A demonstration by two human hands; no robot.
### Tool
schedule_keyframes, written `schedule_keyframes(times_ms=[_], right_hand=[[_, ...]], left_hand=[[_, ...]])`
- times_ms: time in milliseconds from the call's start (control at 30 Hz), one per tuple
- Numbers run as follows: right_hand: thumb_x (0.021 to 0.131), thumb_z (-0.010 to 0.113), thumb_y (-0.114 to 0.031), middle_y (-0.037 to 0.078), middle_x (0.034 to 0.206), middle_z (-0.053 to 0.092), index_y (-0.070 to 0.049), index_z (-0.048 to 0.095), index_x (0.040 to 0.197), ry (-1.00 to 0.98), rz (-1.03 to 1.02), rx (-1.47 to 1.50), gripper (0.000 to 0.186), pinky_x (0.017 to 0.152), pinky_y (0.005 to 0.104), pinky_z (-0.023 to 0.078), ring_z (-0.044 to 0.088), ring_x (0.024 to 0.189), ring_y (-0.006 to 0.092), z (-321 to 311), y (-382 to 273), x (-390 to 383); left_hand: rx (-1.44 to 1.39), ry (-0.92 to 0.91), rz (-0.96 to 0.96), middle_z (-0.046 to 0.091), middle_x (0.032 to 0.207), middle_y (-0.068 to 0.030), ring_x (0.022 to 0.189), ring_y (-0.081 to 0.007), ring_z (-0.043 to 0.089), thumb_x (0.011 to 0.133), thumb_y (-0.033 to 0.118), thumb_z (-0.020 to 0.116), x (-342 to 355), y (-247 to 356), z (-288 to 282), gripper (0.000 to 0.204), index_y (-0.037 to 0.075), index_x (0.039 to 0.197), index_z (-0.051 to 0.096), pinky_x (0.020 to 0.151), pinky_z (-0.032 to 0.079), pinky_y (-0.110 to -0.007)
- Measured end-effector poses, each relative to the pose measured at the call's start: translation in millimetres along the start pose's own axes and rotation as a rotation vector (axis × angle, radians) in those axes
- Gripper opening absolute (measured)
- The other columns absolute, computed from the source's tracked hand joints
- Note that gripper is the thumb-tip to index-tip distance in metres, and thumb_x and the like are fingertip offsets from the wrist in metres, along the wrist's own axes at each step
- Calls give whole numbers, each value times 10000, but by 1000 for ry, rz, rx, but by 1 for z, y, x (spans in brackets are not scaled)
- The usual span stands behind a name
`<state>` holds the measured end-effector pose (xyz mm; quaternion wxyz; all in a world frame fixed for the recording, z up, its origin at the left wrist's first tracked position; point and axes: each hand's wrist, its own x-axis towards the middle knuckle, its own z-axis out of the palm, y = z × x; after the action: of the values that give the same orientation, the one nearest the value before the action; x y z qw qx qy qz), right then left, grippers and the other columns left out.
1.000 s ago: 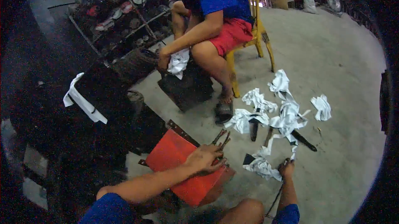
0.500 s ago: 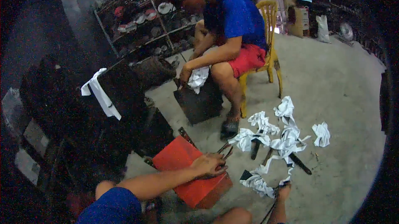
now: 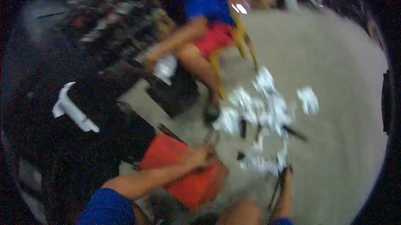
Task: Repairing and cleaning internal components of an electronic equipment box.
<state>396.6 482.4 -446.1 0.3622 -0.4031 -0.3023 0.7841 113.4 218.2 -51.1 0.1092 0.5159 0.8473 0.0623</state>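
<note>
On the red box (image 3: pixel 194 187) with the left hand (image 3: pixel 202 156), too blurred to tell whether clenched or loose! Showing just outer faces there, with contents hidden. Down right with the right hand (image 3: pixel 287 175), alongside a dark strip (image 3: pixel 275 195), grip unreadable too, just beside white cloths (image 3: pixel 277 112) strewn across the floor (image 3: pixel 338 154). Farther out, to 1 yellow chair (image 3: pixel 239 39) with 1 co-worker (image 3: pixel 206 1) bent over a white bundle (image 3: pixel 166 69)!

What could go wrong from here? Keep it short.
1. Snagging: the right hand is at the near edge of the crumpled white pieces, which overlap; pulling one might drag others.
2. Trampling: the co-worker's foot is right beside that pile and could step on a piece.
3. Shifting: the left hand is on the red box, which might slide if leaned on.
</note>
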Motion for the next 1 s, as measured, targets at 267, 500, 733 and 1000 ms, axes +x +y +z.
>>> schedule_keyframes(times_ms=[267,500,733,1000], right_hand=[[827,656,-283,164,956,658,21,620,962,100,-245,-981,335,758,380,494,640,850,284,73,-64,-28],[805,637,-306,175,937,640,-54,600,931,54,-355,-1602,284,723,456,491,631,826,355,81,-44,3],[810,613,-333,137,892,655,-33,581,943,6,-399,-1551,329,675,397,506,645,786,290,75,-34,22],[865,590,-298,20,780,594,-96,599,894,-93,325,452,205,637,296,429,537,691,181,67,-38,-50]], left_hand=[[147,90,86,572,955,-211,923,-386,549,882,271,534,1,16,-6,329,-18,999,640,830,444,-444],[82,59,75,574,1000,-214,957,-396,547,872,233,535,1,25,-6,305,-16,1017,635,840,434,-446],[139,58,78,579,1009,-217,956,-398,547,873,226,531,-1,19,-3,296,-12,1014,637,849,427,-454],[164,113,98,583,999,-213,950,-399,545,873,213,533,-2,11,-2,279,-14,995,642,852,424,-457]])
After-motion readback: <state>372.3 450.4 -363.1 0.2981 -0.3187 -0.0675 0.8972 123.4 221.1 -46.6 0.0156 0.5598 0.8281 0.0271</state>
